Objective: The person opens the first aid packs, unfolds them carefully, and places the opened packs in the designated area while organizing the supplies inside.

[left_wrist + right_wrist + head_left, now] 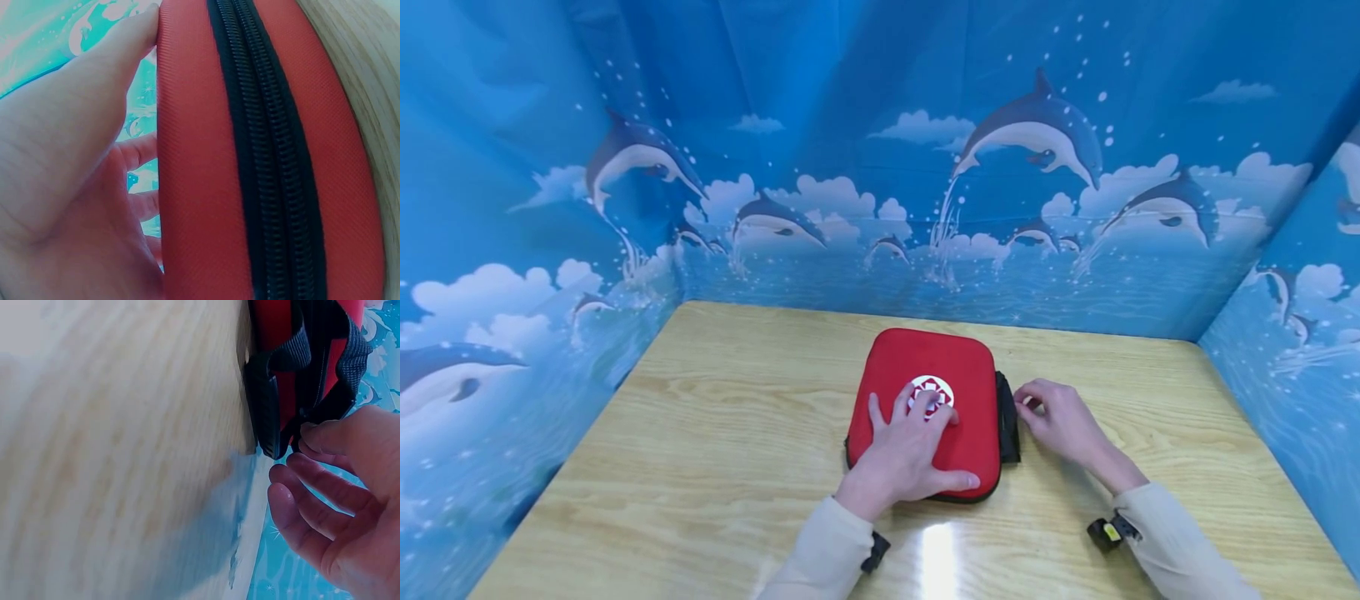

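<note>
A red zippered case [936,354] with a round white-and-red emblem [931,393] on its lid lies flat on the table. My left hand [904,457] rests on the lid with its fingers spread, partly over the emblem. In the left wrist view, a black double zipper [265,137] runs along the case's side. On the right side of the case, my right hand [1063,419] pinches a small black zipper pull [301,428] between thumb and forefinger, beside the black strap handle [355,362]. The fingertips partly hide the pull.
The light wood-grain table [730,425] carries the case near its middle. Blue dolphin-print sheeting [850,125] stands behind the table and at both sides. Black wrist devices sit at both sleeves [1176,537].
</note>
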Available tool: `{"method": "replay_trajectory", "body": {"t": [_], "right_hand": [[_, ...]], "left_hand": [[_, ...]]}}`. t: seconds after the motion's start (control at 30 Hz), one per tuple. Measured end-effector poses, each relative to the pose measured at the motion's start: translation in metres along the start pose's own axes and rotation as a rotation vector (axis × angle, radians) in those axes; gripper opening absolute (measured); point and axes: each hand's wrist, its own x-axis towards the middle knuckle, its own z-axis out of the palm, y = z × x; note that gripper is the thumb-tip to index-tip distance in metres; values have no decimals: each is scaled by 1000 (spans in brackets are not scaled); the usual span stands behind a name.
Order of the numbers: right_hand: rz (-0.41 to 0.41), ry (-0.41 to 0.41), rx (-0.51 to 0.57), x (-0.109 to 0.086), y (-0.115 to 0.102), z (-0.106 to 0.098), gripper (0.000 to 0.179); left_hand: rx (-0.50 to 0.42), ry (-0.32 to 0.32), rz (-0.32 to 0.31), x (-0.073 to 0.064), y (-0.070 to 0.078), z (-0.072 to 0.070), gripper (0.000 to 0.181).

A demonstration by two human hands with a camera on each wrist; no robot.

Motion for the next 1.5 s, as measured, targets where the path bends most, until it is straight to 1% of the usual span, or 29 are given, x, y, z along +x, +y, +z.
{"method": "replay_trajectory", "body": {"t": [0.1, 0.23, 0.53, 0.8, 1.17, 1.5], "right_hand": [[3, -12, 7, 4, 1, -1, 9], [2, -4, 6, 9, 4, -2, 10], [20, -9, -3, 22, 12, 1, 7], [11, -14, 11, 36, 22, 4, 9], [22, -11, -24, 50, 28, 7, 6], [62, -52, -30, 61, 30, 8, 7]], "left_hand": [[-3, 1, 0, 0, 0, 0, 75], [-5, 1, -1, 0, 0, -1, 74], [3, -12, -6, 0, 0, -1, 76], [-1, -19, -8, -1, 0, -1, 74], [2, -10, 7, 0, -1, -1, 73], [3, -3, 3, -1, -1, -1, 73]]}}
